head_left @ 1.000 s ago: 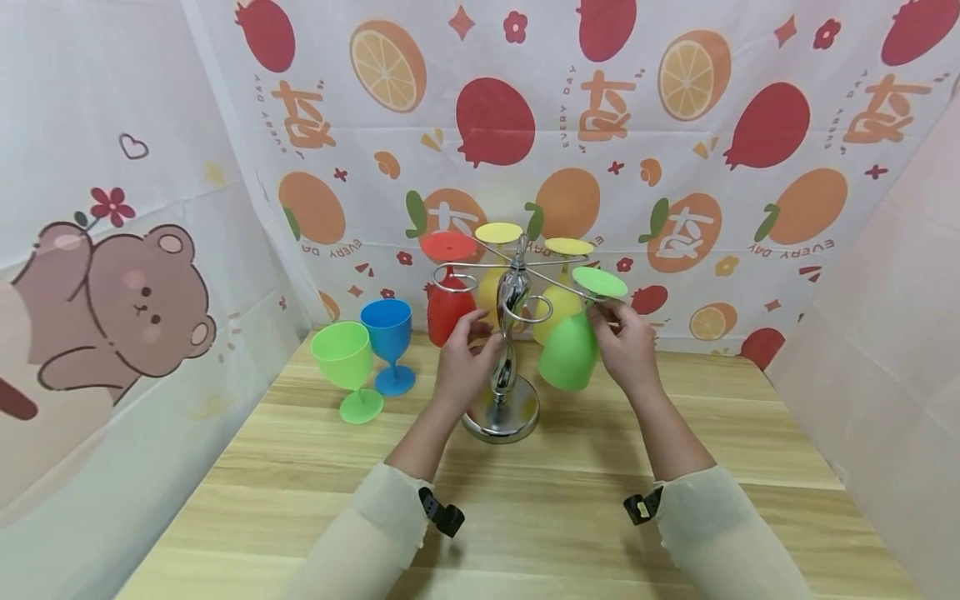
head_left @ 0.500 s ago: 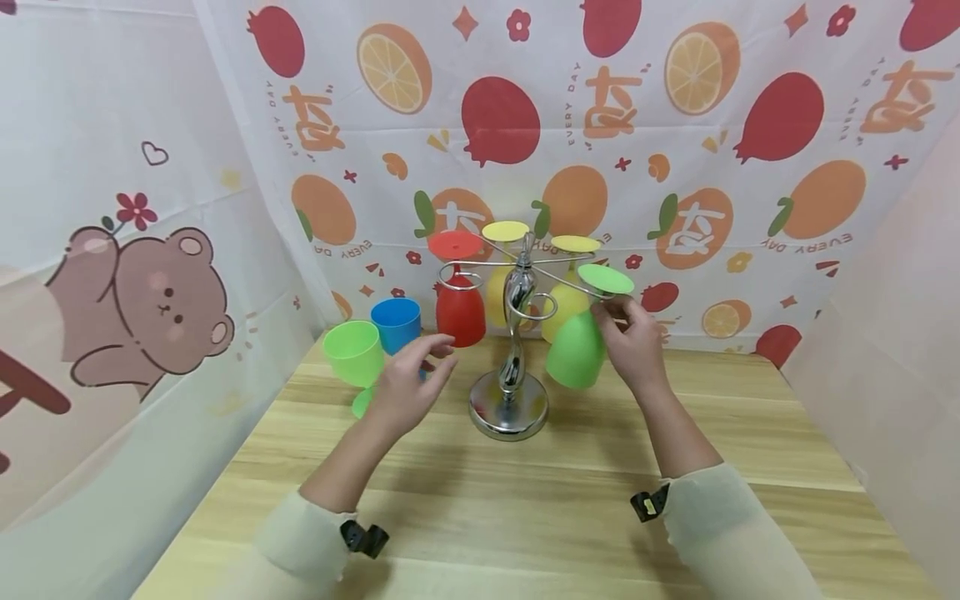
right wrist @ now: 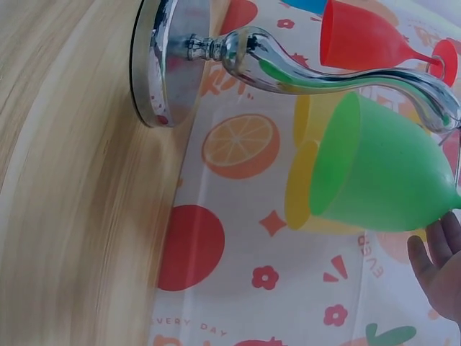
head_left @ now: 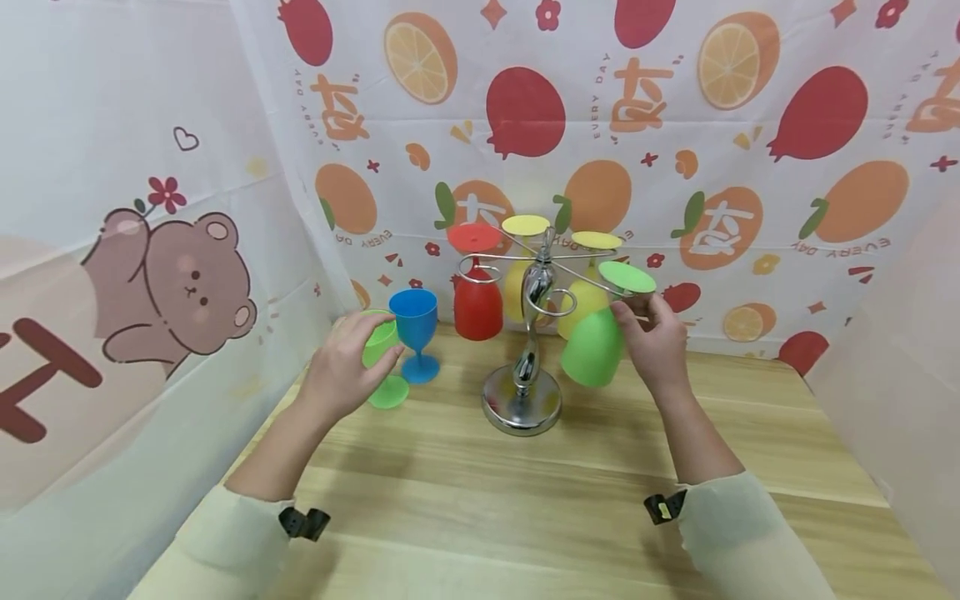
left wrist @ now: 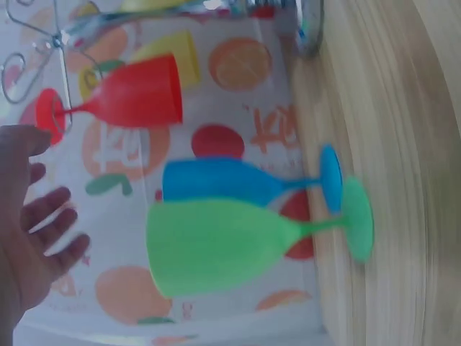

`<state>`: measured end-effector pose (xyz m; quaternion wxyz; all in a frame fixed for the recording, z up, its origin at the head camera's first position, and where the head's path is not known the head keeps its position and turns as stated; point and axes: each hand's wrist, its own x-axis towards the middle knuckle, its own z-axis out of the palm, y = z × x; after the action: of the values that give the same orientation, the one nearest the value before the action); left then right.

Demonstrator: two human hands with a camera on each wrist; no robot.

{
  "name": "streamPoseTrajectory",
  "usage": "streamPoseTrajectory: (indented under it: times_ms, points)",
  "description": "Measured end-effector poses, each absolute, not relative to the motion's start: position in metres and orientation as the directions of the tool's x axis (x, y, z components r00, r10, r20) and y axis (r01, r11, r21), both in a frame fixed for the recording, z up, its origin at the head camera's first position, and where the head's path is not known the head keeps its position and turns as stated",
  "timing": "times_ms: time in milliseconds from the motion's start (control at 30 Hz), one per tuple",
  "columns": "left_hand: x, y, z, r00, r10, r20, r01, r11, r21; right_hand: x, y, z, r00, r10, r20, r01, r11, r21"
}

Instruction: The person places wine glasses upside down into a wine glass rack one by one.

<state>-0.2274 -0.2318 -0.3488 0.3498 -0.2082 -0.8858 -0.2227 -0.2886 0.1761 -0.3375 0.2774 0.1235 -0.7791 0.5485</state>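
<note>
My left hand [head_left: 345,367] is at the upright green goblet [head_left: 388,392], its thumb and fingers spread around the bowl's near side. The left wrist view shows a gap between these fingers and the green bowl [left wrist: 209,245]. My right hand [head_left: 658,346] holds an upside-down green goblet [head_left: 592,350] by the stem, just under its foot, at a wire loop of the chrome rack [head_left: 522,404]. In the right wrist view, fingertips touch where the green bowl [right wrist: 389,166] narrows; the thumb is out of sight there.
A blue goblet [head_left: 414,321] stands upright beside the green one. From the rack hang a red goblet [head_left: 478,308] and two yellow goblets, one with its foot [head_left: 596,240] partly behind the wires. A front loop [head_left: 552,302] holds no goblet. Printed cloth backs the wooden table [head_left: 480,517].
My left hand has moved left from the rack's post to the upright green goblet. The right hand stays at the hanging green goblet. The head view has shifted slightly left.
</note>
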Motion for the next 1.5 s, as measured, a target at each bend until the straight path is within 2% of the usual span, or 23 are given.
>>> streamPoseTrajectory:
  times_ms: [267,433,833,1167,1500]
  points:
    - [-0.257,-0.248,-0.352,-0.869,0.242,0.432,0.354,0.914,0.2,-0.29,0.182,-0.337,-0.801,0.128,0.584,-0.507,0.373,-0.777]
    - [-0.276,-0.25,-0.353,-0.931,0.222,0.291,0.278,0.945,0.17,-0.291,0.183,-0.338,-0.798,0.128,0.589,-0.512,0.373,-0.774]
    - [-0.304,-0.253,-0.359,-0.976,0.137,0.171,0.164,0.973,0.162,-0.291,0.179,-0.335,-0.804,0.126,0.581,-0.505,0.369,-0.78]
    - [-0.302,-0.253,-0.371,-0.97,0.114,0.216,0.132,0.989,0.072,-0.291,0.18,-0.335,-0.8,0.117,0.588,-0.518,0.36,-0.776]
    - [-0.293,-0.25,-0.373,-0.956,0.133,0.262,0.158,0.984,0.08,-0.291,0.179,-0.337,-0.803,0.103,0.588,-0.515,0.376,-0.77]
